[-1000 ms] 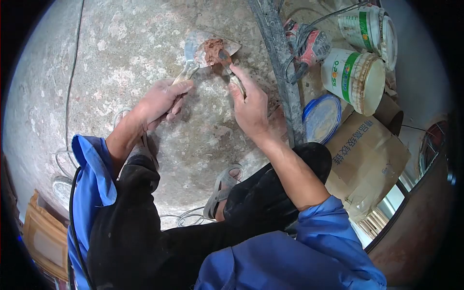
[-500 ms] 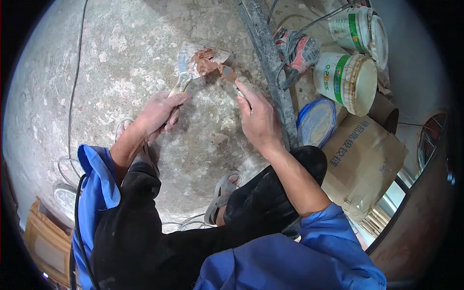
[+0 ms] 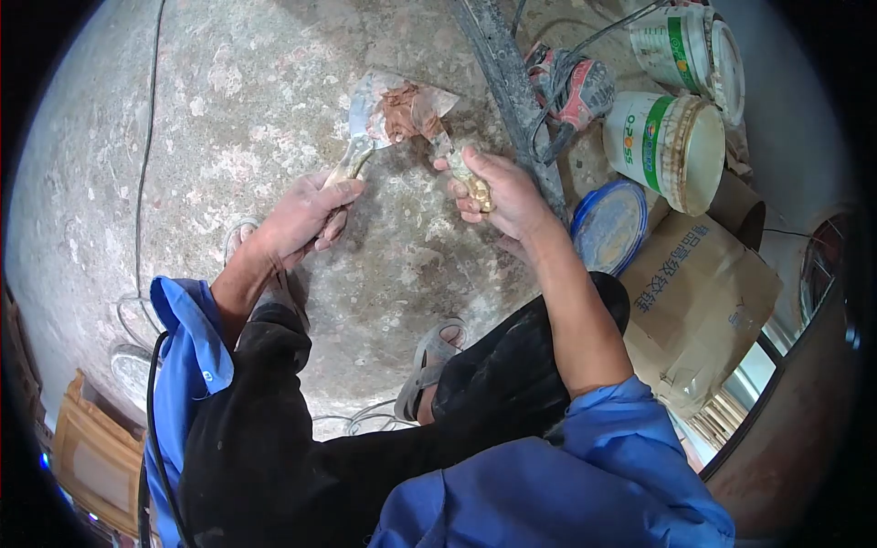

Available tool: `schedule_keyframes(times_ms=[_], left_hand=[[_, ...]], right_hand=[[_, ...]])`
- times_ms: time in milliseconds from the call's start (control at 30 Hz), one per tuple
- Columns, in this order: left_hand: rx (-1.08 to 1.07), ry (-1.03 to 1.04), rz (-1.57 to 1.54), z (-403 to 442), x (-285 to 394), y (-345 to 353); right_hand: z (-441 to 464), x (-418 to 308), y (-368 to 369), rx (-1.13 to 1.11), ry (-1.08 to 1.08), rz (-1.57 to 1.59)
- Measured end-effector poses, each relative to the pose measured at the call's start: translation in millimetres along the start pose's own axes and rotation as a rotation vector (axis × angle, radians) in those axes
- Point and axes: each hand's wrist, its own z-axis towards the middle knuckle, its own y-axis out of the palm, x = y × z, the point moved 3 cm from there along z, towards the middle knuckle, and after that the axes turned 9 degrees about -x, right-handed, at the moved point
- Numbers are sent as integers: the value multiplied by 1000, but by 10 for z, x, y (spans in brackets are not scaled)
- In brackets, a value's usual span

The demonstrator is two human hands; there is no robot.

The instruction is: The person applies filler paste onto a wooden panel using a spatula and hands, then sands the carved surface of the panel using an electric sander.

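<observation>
My left hand (image 3: pixel 312 217) is closed round the handle of a wide putty knife (image 3: pixel 367 108), its broad blade pointing away from me. Reddish-brown putty (image 3: pixel 400 111) lies in a lump on that blade. In my right hand (image 3: pixel 502 194) is a narrower putty knife (image 3: pixel 468 175), gripped by its smeared, pale handle with the thumb on top. The tip of this smaller blade meets the putty at the right part of the wide blade, so its end is hidden. Both tools are held above the stained concrete floor.
A dusty metal bar (image 3: pixel 504 78) runs along the right. Beyond it are a red and grey power tool (image 3: pixel 585 91) with its cord, white buckets (image 3: pixel 639 142), a blue-rimmed lid (image 3: pixel 610 228) and a cardboard box (image 3: pixel 699 297). A black cable (image 3: pixel 146 155) crosses the floor at left.
My right hand has turned over, so its fingers and the knife's handle now show. The small blade has moved onto the putty. The view has shifted slightly.
</observation>
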Motion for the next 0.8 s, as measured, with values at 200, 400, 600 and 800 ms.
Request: schedule_keyframes(times_ms=[200,400,600,800], left_hand=[[0,88,-60,-105,145,-28],[85,236,113,-369,618,170],[110,184,166,-540,649,349],[10,140,229,-554,695,726]], right_hand=[[-119,-30,-19,26,-90,-32],[-266,34,-48,89,-196,-217],[-814,-362,558,561,-745,-850],[-639,-392,841,626,-1073,-1089]])
